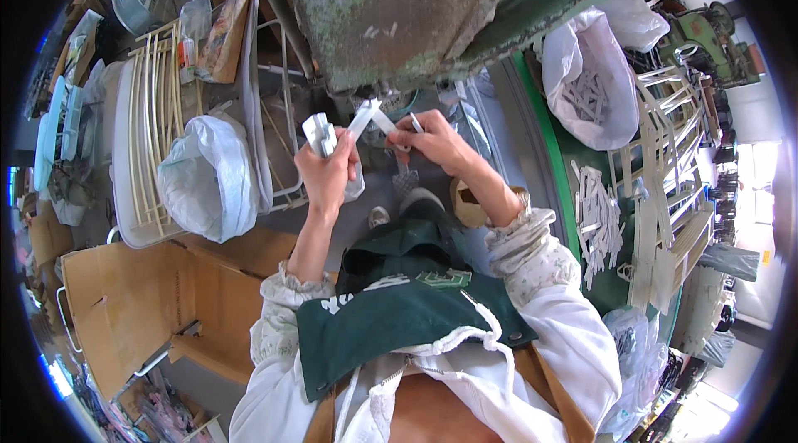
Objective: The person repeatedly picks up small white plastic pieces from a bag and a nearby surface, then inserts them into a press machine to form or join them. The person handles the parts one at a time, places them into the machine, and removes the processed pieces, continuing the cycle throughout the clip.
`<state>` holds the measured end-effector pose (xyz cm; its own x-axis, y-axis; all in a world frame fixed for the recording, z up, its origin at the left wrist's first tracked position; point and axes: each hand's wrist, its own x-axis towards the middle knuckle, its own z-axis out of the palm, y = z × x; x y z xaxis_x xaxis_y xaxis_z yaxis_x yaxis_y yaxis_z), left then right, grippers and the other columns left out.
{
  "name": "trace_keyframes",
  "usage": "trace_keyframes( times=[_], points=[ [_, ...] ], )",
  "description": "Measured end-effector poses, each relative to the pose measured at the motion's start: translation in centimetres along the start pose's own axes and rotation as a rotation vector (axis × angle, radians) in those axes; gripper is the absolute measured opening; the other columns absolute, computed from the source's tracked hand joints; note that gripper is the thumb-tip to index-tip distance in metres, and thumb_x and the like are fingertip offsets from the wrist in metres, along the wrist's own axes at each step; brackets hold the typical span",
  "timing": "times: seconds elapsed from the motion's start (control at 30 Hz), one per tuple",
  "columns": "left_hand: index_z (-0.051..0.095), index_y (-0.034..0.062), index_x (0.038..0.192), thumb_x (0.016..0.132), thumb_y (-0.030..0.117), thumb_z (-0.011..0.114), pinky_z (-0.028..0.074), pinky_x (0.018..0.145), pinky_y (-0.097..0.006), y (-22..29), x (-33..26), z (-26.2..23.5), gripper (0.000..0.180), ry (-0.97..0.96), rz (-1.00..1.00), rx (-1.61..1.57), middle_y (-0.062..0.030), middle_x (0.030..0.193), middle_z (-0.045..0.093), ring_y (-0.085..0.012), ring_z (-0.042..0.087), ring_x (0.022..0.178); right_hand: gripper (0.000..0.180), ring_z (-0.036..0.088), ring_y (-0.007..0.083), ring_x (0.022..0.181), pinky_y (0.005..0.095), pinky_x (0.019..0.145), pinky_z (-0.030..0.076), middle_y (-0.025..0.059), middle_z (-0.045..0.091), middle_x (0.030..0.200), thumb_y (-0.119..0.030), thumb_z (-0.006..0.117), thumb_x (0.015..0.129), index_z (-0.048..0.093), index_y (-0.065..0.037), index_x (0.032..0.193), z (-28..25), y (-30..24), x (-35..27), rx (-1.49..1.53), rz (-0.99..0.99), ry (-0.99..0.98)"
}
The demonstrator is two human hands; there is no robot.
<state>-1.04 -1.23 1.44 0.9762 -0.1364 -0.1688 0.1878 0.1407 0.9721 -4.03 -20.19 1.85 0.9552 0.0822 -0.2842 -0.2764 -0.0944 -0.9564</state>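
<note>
My left hand point(327, 173) is closed around a small bundle of flat, whitish strips point(319, 132). From its fingertips a pale flat strip point(363, 119) slants up toward the underside of the machine. My right hand point(435, 140) pinches a second pale strip point(383, 121); the two strips meet in an inverted V just below the machine. A thin light piece point(416, 122) sticks up by the right fingers, its kind unclear. In front of both hands hangs the worn green machine head point(378, 19), with a small dark tool point(366, 92) at its lower edge.
At left are a white sack point(208, 177), long thin rods point(154, 131) on a tray and an open cardboard box point(133, 302). At right, a green-edged table carries a sack point(590, 40) of strips, a loose strip pile point(598, 223) and stacked long strips point(665, 219).
</note>
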Motion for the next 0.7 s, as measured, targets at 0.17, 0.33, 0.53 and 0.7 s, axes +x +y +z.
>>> trace_keyframes(
  times=[0.17, 0.33, 0.53, 0.7],
  points=[
    [0.062, -0.0023, 0.083, 0.085, 0.007, 0.062, 0.032, 0.038, -0.021, -0.1, -0.1, -0.5, 0.009, -0.017, -0.083, -0.023, -0.0043, 0.057, 0.055, -0.0076, 0.046, 0.04, 0.023, 0.043, 0.0047, 0.052, 0.021, 0.048, 0.03, -0.0006, 0.057, 0.058, -0.019, 0.06, 0.088, 0.068, 0.002, 0.081, 0.2, 0.0, -0.3, 0.008, -0.029, -0.005],
    [0.063, -0.0021, 0.083, 0.084, 0.007, 0.062, 0.032, 0.037, -0.021, 0.0, 0.1, -0.8, 0.009, -0.03, -0.079, -0.011, -0.0045, 0.057, 0.055, -0.0079, 0.046, 0.039, 0.023, 0.04, 0.0036, 0.05, 0.0213, 0.046, 0.027, -0.0009, 0.056, 0.058, -0.019, 0.061, 0.088, 0.068, 0.001, 0.081, -0.3, -0.5, -0.3, 0.003, 0.025, -0.031],
    [0.063, -0.0023, 0.082, 0.084, 0.006, 0.063, 0.032, 0.037, -0.021, -0.1, 0.1, -1.0, 0.009, -0.025, -0.092, -0.03, -0.0048, 0.056, 0.055, -0.0079, 0.046, 0.039, 0.022, 0.047, 0.0067, 0.053, 0.0244, 0.049, 0.033, 0.0017, 0.059, 0.058, -0.018, 0.064, 0.085, 0.068, 0.002, 0.078, -0.4, -0.9, -0.3, 0.009, 0.046, -0.032],
    [0.063, -0.0022, 0.081, 0.084, 0.009, 0.065, 0.032, 0.037, -0.021, 0.0, 0.4, -1.3, 0.011, -0.046, -0.086, -0.016, -0.0044, 0.056, 0.055, -0.0076, 0.047, 0.039, 0.022, 0.047, 0.0063, 0.052, 0.0231, 0.048, 0.033, 0.002, 0.059, 0.059, -0.018, 0.063, 0.086, 0.068, 0.002, 0.079, -0.1, -1.2, -0.4, 0.038, 0.046, -0.036]
  ],
)
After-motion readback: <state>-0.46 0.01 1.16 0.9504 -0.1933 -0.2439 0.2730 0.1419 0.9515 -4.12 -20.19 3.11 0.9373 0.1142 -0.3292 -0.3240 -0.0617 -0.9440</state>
